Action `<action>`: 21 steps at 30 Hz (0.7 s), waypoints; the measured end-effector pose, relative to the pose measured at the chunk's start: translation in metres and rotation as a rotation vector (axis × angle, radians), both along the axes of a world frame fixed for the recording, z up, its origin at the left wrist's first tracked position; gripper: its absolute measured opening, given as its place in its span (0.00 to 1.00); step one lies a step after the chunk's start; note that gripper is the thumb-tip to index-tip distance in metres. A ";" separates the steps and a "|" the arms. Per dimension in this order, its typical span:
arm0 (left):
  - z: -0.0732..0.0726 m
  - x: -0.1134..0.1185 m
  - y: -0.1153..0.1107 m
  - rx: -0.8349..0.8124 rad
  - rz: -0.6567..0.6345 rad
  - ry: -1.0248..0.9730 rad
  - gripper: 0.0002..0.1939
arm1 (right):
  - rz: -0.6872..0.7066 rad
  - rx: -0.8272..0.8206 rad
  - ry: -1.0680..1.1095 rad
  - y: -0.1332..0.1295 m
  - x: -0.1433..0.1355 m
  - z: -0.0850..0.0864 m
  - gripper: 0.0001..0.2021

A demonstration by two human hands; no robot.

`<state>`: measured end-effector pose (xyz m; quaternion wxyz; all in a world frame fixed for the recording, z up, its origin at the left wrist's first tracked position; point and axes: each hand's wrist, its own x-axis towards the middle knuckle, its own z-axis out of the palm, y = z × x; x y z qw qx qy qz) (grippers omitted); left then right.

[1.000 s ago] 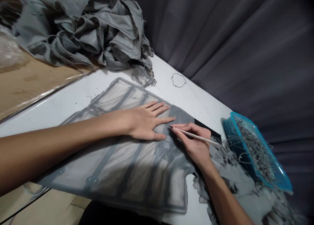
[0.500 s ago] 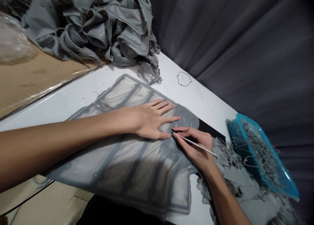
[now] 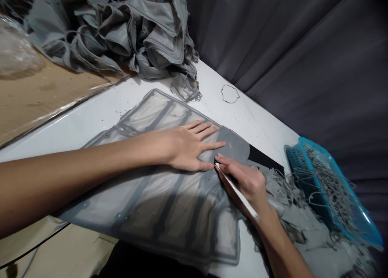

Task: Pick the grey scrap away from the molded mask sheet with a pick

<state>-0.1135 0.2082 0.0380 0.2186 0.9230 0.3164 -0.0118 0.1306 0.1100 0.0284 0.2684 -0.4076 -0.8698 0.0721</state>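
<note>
A thin grey rubber sheet [image 3: 145, 201] with moulded ridges and lighter, see-through panels lies over the table. My left hand [image 3: 190, 146] rests flat on it, palm down, fingers spread. Just right of its thumb, my right hand [image 3: 242, 181] is closed round slim white tweezers [image 3: 239, 195]. Their tip points up and left at the sheet, close to the left thumb; whether it grips any rubber I cannot tell. Under the sheet's right side a black mat [image 3: 266, 159] shows.
Crumpled grey rubber sheets [image 3: 121, 31] are heaped at the back left on brown cardboard [image 3: 60, 88]. A blue basket [image 3: 339, 185] of thin grey rings stands right, beside rubber scraps [image 3: 312, 229]. One thin ring [image 3: 229, 94] lies on the white table [image 3: 257, 120]. A dark curtain [image 3: 291, 47] hangs behind.
My right hand has turned, so the tweezers tilt more steeply and show their broader white side. The left hand stays pressed on the sheet. The view has shifted slightly.
</note>
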 end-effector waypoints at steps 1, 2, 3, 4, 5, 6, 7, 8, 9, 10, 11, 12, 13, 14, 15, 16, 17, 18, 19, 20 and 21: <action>0.000 0.000 0.000 -0.001 -0.002 0.004 0.43 | -0.001 0.013 -0.012 -0.001 -0.002 0.000 0.10; 0.000 0.000 0.000 -0.003 -0.002 0.002 0.43 | -0.006 0.028 -0.025 -0.002 -0.004 0.001 0.11; 0.000 0.000 0.000 -0.004 -0.001 -0.005 0.43 | -0.012 0.044 -0.038 -0.003 -0.007 0.001 0.12; 0.000 0.000 0.000 -0.005 0.002 -0.011 0.43 | -0.017 0.061 -0.052 -0.003 -0.009 0.001 0.12; -0.001 0.000 0.000 -0.005 0.004 -0.015 0.43 | -0.021 0.079 -0.064 -0.004 -0.011 0.001 0.12; -0.002 0.000 0.000 -0.006 0.007 -0.016 0.43 | -0.020 0.100 -0.075 -0.005 -0.012 0.000 0.12; -0.003 0.000 0.000 -0.006 0.008 -0.014 0.43 | -0.017 0.123 -0.084 -0.005 -0.013 0.000 0.12; -0.003 0.000 0.000 -0.007 0.007 -0.011 0.43 | -0.016 0.146 -0.094 -0.006 -0.014 -0.001 0.12; -0.003 0.000 0.000 -0.007 0.006 -0.009 0.43 | -0.019 0.166 -0.103 -0.007 -0.015 -0.002 0.12; -0.003 0.000 0.000 -0.007 0.004 -0.006 0.43 | -0.026 0.182 -0.113 -0.008 -0.015 -0.003 0.12; -0.003 0.001 0.000 -0.007 0.002 -0.004 0.43 | -0.036 0.189 -0.122 -0.008 -0.016 -0.003 0.12; -0.002 0.001 0.001 -0.009 0.001 -0.002 0.44 | -0.051 0.188 -0.124 -0.009 -0.017 -0.003 0.12; -0.001 0.001 0.001 -0.012 -0.001 0.002 0.44 | -0.070 0.178 -0.115 -0.010 -0.018 -0.003 0.12; 0.000 0.001 0.001 -0.018 -0.003 0.009 0.44 | -0.095 0.163 -0.095 -0.010 -0.019 -0.002 0.12; 0.000 0.001 0.002 -0.026 -0.005 0.017 0.44 | -0.122 0.147 -0.066 -0.010 -0.020 -0.001 0.12; 0.001 0.001 0.002 -0.032 -0.006 0.024 0.44 | -0.150 0.135 -0.034 -0.010 -0.021 0.000 0.13; 0.003 0.000 0.002 -0.035 -0.004 0.029 0.44 | -0.174 0.132 -0.001 -0.010 -0.022 0.001 0.12; 0.004 0.000 0.002 -0.036 -0.001 0.032 0.44 | -0.192 0.141 0.025 -0.009 -0.023 0.001 0.12; 0.005 0.000 0.002 -0.039 0.002 0.032 0.44 | -0.208 0.159 0.039 -0.009 -0.023 0.001 0.11; 0.006 0.000 0.002 -0.042 0.003 0.031 0.44 | -0.218 0.183 0.043 -0.009 -0.024 0.001 0.10; 0.007 -0.001 0.002 -0.050 -0.001 0.032 0.44 | -0.229 0.206 0.040 -0.008 -0.024 0.000 0.09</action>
